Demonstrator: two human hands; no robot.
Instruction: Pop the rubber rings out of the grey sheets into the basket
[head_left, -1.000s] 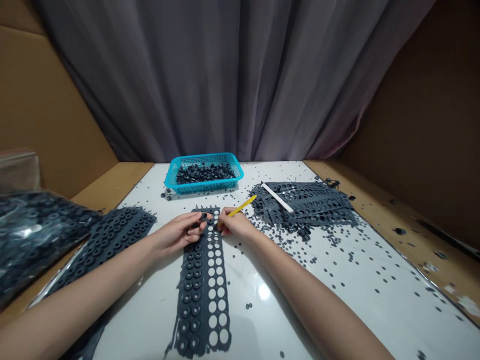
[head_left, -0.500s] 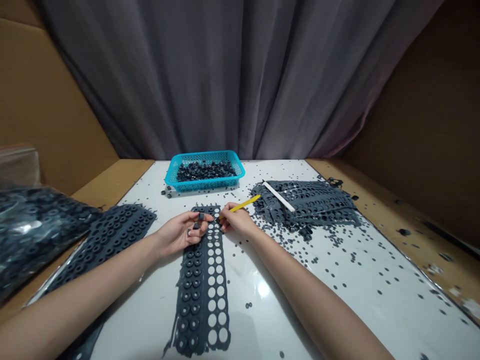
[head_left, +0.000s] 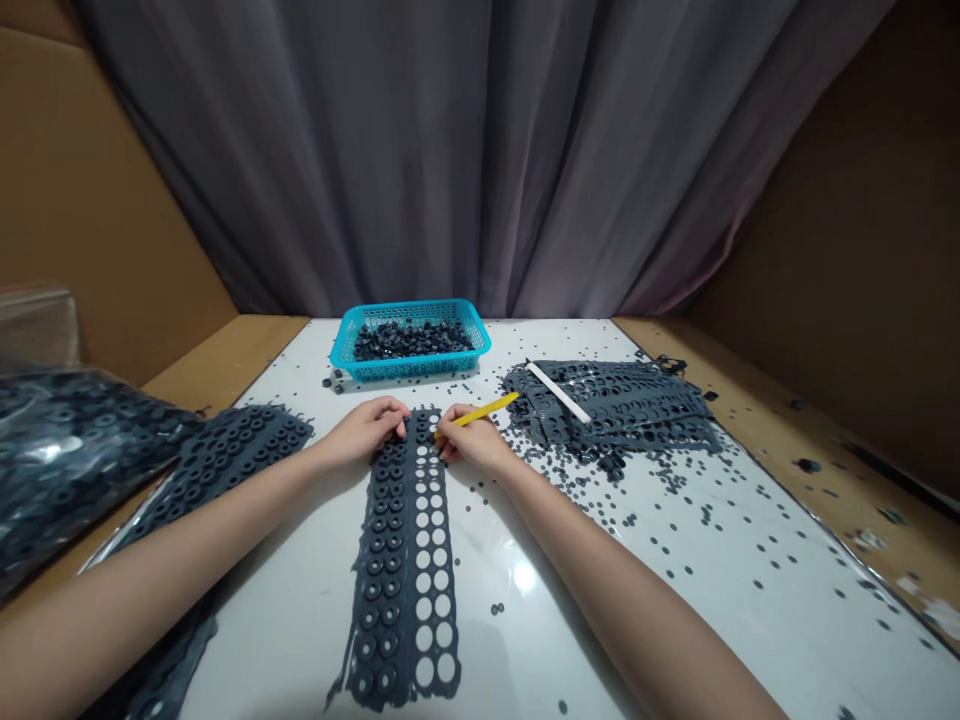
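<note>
- L hand (head_left: 366, 430): fingers loosely curled, tips laid on upper end of strip; pinch not shown, can't tell if anything is held.
- R hand (head_left: 466, 442): pressed together, yellow stick (head_left: 484, 409) pinched btw thumb & fingers, tip held at strip's upper end, just beside L hand.
- Dark grey rubber strip (head_left: 405, 590): lies lengthwise on white tbl top (head_left: 285, 640), lower centre of frame, btw both forearms; rubber rings (head_left: 382, 560) seated in L-side columns, R-side holes mostly empty, white showing through.
- Second strip (head_left: 225, 462): left of centre, rings seated, partly under L forearm.
- Clear plastic bag of rings (head_left: 67, 450): far left edge, lying over bench.
- Blue plastic basket (head_left: 409, 372): upper centre of tbl, filled w/ loose rings.
- Pile of punched sheets (head_left: 615, 400): right of centre, white ruler (head_left: 559, 392) lying on top.
- Loose rings (head_left: 675, 520): scattered over right part of tbl.
- Grey curtain (head_left: 450, 150): hung behind tbl, top of frame.
</note>
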